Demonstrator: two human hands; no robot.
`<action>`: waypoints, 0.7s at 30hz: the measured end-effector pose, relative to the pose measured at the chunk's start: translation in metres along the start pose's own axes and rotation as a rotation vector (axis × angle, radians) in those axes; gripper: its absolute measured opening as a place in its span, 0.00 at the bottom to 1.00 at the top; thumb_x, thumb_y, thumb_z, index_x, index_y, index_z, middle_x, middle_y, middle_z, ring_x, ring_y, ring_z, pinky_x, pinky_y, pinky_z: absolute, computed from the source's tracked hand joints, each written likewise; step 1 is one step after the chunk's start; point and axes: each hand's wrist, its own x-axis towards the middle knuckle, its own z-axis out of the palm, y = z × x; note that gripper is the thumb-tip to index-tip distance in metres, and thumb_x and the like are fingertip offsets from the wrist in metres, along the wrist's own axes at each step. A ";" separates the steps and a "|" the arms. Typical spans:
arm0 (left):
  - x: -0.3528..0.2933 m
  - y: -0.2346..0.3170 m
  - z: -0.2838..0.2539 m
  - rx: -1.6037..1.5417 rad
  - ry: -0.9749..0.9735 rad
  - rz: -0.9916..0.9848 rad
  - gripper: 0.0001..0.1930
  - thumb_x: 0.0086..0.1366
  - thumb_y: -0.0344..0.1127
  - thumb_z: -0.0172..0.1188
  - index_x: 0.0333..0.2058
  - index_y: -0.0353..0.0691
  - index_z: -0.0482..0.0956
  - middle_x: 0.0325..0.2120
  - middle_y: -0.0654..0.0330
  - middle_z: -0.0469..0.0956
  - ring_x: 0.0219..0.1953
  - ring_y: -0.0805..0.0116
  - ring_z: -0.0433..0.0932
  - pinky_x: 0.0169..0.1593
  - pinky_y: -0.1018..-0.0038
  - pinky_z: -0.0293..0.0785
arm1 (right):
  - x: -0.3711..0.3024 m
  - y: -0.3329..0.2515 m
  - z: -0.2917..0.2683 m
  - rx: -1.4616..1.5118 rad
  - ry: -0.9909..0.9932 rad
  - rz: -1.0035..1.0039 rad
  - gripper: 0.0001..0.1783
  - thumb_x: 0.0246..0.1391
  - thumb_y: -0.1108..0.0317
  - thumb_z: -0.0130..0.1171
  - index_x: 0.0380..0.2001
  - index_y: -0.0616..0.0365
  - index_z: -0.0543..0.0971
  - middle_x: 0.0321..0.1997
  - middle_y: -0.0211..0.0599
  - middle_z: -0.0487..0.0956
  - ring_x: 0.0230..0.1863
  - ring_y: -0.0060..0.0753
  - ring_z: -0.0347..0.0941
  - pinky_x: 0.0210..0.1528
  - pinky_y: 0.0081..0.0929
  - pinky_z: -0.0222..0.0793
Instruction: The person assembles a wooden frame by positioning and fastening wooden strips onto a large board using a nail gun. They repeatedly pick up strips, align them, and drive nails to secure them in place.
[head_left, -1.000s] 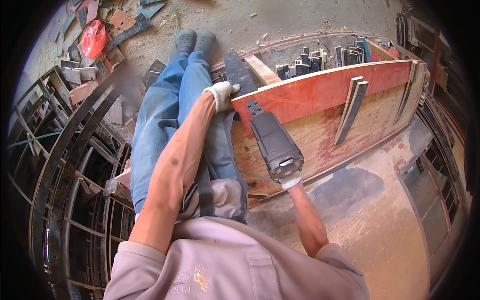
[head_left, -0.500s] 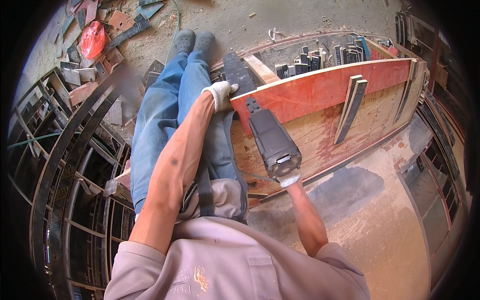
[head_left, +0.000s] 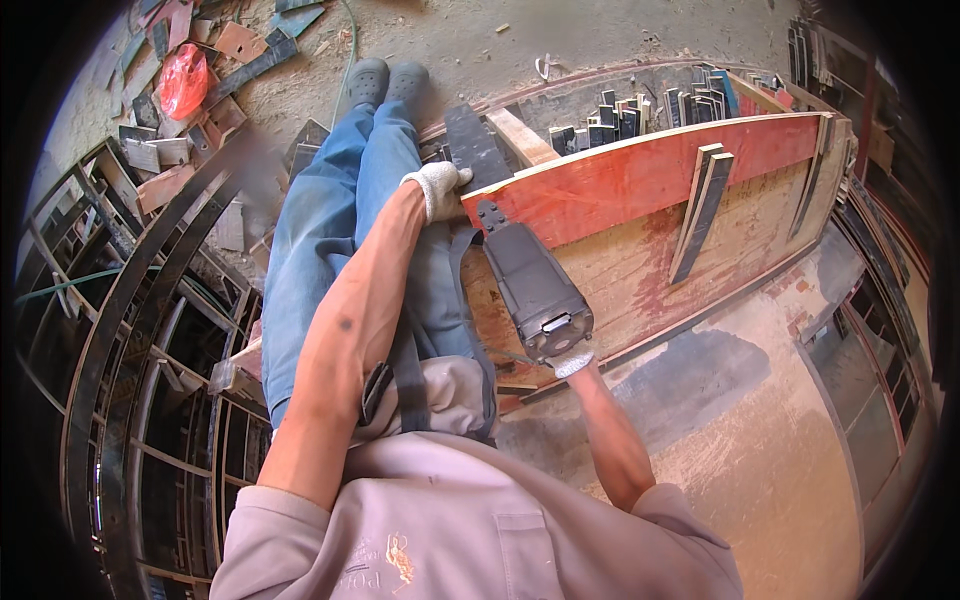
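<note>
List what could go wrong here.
The nose of the dark power tool is close to the left hand, so a slip might injure it.
The green hose runs beside the shoes and could snag a foot.

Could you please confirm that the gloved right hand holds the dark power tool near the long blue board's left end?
Not quite: the long board is red in the head view; the gloved right hand holds the dark power tool near the board's left end.
</note>
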 end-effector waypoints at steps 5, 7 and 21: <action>0.005 0.001 -0.003 -0.005 -0.022 -0.026 0.14 0.78 0.33 0.45 0.56 0.34 0.68 0.52 0.44 0.77 0.53 0.48 0.80 0.56 0.44 0.78 | 0.000 0.009 0.022 0.394 -0.002 0.170 0.38 0.53 0.48 0.66 0.62 0.56 0.71 0.63 0.41 0.75 0.64 0.45 0.71 0.66 0.43 0.68; 0.005 0.001 -0.004 -0.016 -0.031 -0.043 0.14 0.78 0.33 0.44 0.56 0.34 0.68 0.53 0.44 0.77 0.54 0.47 0.79 0.56 0.44 0.78 | -0.003 0.013 0.032 0.637 -0.011 0.304 0.37 0.53 0.48 0.66 0.62 0.56 0.71 0.63 0.41 0.76 0.63 0.45 0.71 0.66 0.42 0.68; -0.013 -0.014 -0.006 0.635 0.224 0.366 0.17 0.72 0.35 0.56 0.56 0.37 0.76 0.48 0.54 0.81 0.49 0.57 0.81 0.45 0.63 0.81 | -0.022 -0.055 0.031 0.417 0.162 0.409 0.25 0.63 0.56 0.58 0.61 0.48 0.76 0.65 0.37 0.75 0.66 0.47 0.69 0.69 0.50 0.62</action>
